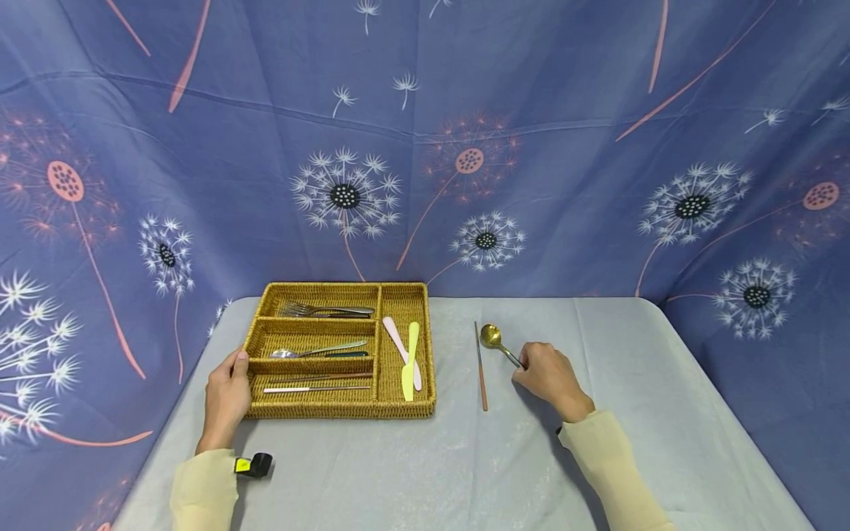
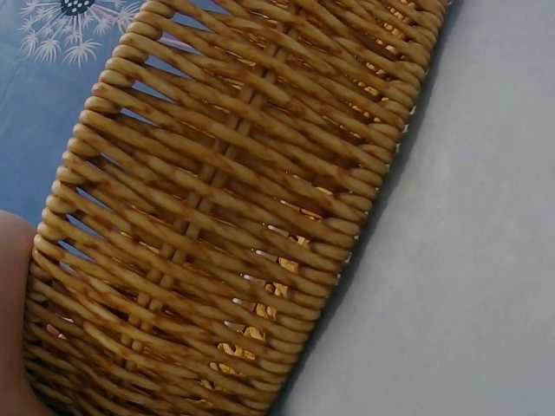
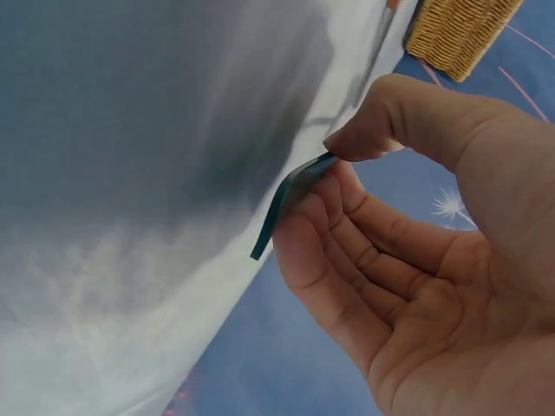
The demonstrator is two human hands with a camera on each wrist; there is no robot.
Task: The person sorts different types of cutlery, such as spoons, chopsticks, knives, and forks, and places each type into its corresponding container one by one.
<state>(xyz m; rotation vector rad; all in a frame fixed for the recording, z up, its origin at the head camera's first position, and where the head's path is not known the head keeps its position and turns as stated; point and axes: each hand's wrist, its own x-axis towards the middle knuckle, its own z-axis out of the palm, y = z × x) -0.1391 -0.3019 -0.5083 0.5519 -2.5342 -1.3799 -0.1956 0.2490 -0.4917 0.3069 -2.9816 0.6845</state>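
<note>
My left hand (image 1: 224, 398) holds the left side of a woven cutlery tray (image 1: 405, 410), thumb at the rim. The tray's front wall (image 2: 208, 191) fills most of the left wrist view, with a bit of the hand at its left edge. On the right, my right hand (image 1: 550, 375) pinches a spoon (image 1: 491, 337) by its handle; the gold bowl points away, up and left. In the right wrist view the dark teal handle end (image 3: 276, 212) shows between thumb and fingers. A chopstick (image 1: 482, 376) with a brown end lies left of the spoon.
Forks (image 1: 325, 310) lie in the tray's back compartment, spoons (image 1: 319, 350) in the middle one and chopsticks (image 1: 317, 389) in the front one. A pink knife (image 1: 396, 338) and a yellow knife (image 1: 408, 372) cross in the right compartment. A patterned blue curtain (image 1: 564, 184) surrounds the table.
</note>
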